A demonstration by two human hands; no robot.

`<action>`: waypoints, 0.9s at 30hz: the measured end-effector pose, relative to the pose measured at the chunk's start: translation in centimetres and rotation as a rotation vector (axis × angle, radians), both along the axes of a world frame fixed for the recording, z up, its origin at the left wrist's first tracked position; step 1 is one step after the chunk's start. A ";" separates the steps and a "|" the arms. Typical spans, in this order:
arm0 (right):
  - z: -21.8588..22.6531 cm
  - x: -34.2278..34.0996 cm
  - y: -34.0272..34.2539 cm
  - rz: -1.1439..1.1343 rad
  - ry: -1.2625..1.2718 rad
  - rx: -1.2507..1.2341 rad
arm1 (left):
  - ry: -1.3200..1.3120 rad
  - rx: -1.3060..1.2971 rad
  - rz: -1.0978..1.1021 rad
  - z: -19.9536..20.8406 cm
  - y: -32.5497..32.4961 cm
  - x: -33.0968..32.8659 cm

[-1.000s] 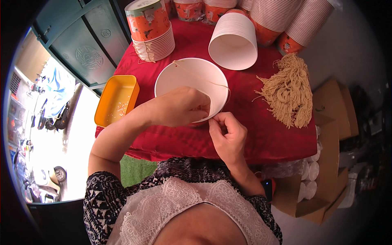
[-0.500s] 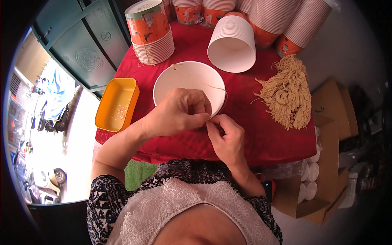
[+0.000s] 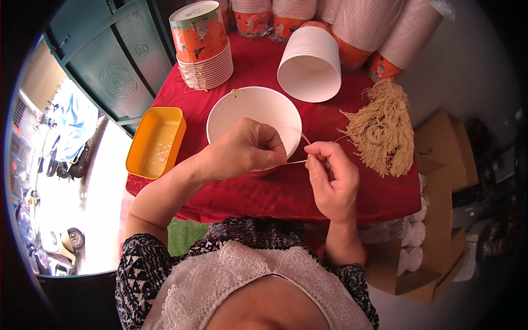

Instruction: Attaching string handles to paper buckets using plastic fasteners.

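A white-lined paper bucket [image 3: 223, 113] stands on the red-covered table, its open mouth facing up. A short bit of cord with a knot [image 3: 235, 92] shows at its far rim. My left hand [image 3: 247, 147] is over the bucket's near rim, thumb and fingers pinched together. A thin beige cord [image 3: 297, 162] runs taut from those fingertips to my right hand [image 3: 334, 179]. The right thumb and fingers pinch the cord right of the bucket, and a loop of it rises above them. The left fingers hide whether they also grip the rim.
A yellow tray [image 3: 157, 113] with small pale bits lies at left. Stacked orange paper buckets [image 3: 202, 47] stand behind it. Another bucket [image 3: 311, 77] lies on its side. A bundle of beige cords [image 3: 385, 129] is at right, beside a cardboard box [image 3: 440, 203] below the table edge.
My right hand has moved right, away from my left hand, drawing the cord out between them. The left hand has stayed over the bucket's near rim.
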State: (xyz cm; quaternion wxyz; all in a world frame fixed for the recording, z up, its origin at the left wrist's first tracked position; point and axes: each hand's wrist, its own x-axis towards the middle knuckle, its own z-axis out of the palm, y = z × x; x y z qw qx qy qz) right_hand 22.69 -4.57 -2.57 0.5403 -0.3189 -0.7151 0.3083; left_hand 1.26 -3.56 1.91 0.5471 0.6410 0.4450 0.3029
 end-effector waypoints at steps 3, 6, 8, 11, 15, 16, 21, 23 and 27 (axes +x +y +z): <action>1.7 -0.1 0.8 0.055 -0.033 0.075 | -0.017 -0.019 -0.032 0.0 0.1 -0.1; 3.7 -0.8 1.9 0.144 -0.130 0.208 | -0.050 0.025 -0.049 -0.8 0.3 0.0; 4.5 -1.5 2.6 0.229 -0.188 0.219 | -0.068 0.015 -0.057 -0.5 0.3 0.2; 4.4 -3.0 3.9 0.285 -0.188 0.268 | -0.091 0.026 -0.066 -1.0 0.6 0.2; 3.7 -2.9 4.1 -0.005 -0.285 0.392 | -0.076 0.020 -0.031 -1.4 0.8 -0.1; 3.3 -2.3 3.9 -0.006 -0.286 0.322 | -0.079 0.020 -0.027 -1.5 0.9 -0.2; 1.5 -1.2 2.1 -0.088 -0.320 0.271 | -0.093 0.009 -0.029 -1.0 0.8 0.0; 1.0 -1.4 1.6 -0.082 -0.314 0.256 | -0.092 -0.004 -0.026 -0.7 0.8 0.0; 0.8 -1.9 1.0 -0.099 -0.333 0.242 | -0.119 -0.044 -0.050 -0.5 0.7 -0.1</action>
